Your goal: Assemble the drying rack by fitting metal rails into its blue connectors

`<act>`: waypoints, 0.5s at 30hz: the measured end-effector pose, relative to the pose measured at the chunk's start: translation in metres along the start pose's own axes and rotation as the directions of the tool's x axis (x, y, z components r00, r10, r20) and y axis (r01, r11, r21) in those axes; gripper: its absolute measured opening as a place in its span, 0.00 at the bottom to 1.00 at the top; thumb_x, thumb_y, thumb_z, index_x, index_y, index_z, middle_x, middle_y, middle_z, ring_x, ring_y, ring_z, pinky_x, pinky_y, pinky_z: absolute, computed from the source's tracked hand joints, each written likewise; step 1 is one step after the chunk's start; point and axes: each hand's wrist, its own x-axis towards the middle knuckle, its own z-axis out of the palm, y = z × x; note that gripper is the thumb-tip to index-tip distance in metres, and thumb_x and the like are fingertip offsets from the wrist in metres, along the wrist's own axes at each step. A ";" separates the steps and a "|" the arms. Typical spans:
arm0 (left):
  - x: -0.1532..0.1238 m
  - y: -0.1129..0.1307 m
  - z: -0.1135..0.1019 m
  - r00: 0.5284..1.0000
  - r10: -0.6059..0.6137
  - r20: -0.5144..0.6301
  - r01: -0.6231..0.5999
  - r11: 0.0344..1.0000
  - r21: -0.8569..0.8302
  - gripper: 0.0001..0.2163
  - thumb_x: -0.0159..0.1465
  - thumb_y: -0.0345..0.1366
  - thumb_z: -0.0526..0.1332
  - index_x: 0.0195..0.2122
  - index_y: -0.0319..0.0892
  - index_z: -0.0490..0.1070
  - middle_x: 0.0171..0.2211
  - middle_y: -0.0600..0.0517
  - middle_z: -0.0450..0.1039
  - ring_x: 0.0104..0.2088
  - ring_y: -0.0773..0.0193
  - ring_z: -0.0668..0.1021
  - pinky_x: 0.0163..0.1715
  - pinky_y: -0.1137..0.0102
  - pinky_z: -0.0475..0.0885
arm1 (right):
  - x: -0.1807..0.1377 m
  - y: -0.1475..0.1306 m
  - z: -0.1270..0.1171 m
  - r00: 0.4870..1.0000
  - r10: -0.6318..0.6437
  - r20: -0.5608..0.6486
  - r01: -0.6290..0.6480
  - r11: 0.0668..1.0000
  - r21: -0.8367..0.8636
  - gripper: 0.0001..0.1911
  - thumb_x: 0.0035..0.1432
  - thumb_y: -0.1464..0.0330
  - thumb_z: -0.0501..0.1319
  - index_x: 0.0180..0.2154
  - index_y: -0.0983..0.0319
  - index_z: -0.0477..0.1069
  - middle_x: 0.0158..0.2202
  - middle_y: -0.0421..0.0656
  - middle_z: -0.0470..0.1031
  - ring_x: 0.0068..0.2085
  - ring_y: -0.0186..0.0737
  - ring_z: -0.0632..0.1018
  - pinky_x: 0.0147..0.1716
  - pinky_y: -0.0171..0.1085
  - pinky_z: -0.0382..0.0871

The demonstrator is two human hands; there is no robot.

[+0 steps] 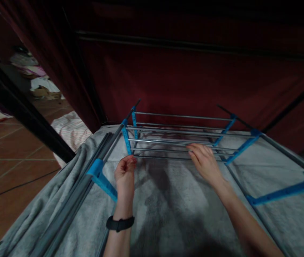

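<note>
A partly built rack stands on a grey blanket (pixel 175 192), with blue plastic brackets (pixel 127 140) joined by thin metal rods (pixel 178 115). My left hand (pixel 125 167) is closed in a pinch at the foot of the second left bracket, at the left end of the lowest front rod (pixel 165 157). Farther right, my right hand (pixel 202 159) curls its fingers over the front rods; its fingertips are partly hidden. Nearer to me, a left blue bracket (pixel 105 184) and a right blue bracket (pixel 283 191) have no rods between them.
Several loose grey tubes (pixel 68 207) lie along the blanket at left. Behind the rack rises a dark red panel (pixel 184 78). A dark post (pixel 28 107) slants across the left side, over a tiled floor (pixel 4 150) with a cable and piled cloth.
</note>
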 end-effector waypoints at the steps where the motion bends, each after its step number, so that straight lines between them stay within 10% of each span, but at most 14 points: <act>1: -0.001 -0.001 0.001 1.000 0.013 0.012 -0.013 1.000 0.026 0.13 0.53 0.41 0.69 0.37 0.41 0.77 0.30 0.51 0.78 0.33 0.63 0.78 0.35 0.69 0.72 | -0.022 0.010 -0.001 0.998 0.067 -0.011 -0.067 0.998 0.019 0.18 0.71 0.62 0.50 0.53 0.57 0.74 0.54 0.49 0.77 0.55 0.51 0.75 0.55 0.51 0.67; 5: -0.008 -0.010 0.012 0.991 0.091 0.101 -0.107 0.980 0.170 0.13 0.56 0.45 0.67 0.38 0.43 0.78 0.32 0.50 0.78 0.35 0.60 0.79 0.41 0.66 0.73 | -0.101 0.063 -0.005 0.914 0.391 -0.108 -0.370 0.913 0.173 0.16 0.67 0.61 0.53 0.47 0.56 0.76 0.47 0.49 0.79 0.51 0.52 0.78 0.53 0.53 0.71; 9: -0.024 -0.020 0.027 0.958 0.190 0.217 -0.245 0.931 0.270 0.11 0.59 0.46 0.65 0.36 0.45 0.78 0.32 0.50 0.79 0.35 0.57 0.79 0.41 0.65 0.73 | -0.142 0.115 0.001 0.662 0.718 -0.216 -0.649 0.693 0.314 0.19 0.62 0.58 0.53 0.46 0.60 0.76 0.46 0.53 0.79 0.46 0.54 0.80 0.49 0.56 0.73; 15: -0.052 -0.038 0.037 0.789 0.365 0.494 -0.570 0.734 0.369 0.09 0.64 0.42 0.61 0.40 0.50 0.80 0.38 0.49 0.81 0.40 0.55 0.81 0.44 0.64 0.73 | -0.137 0.160 0.018 0.577 0.768 -0.276 -0.656 0.638 0.404 0.24 0.58 0.58 0.56 0.54 0.61 0.71 0.53 0.55 0.76 0.51 0.52 0.78 0.49 0.52 0.75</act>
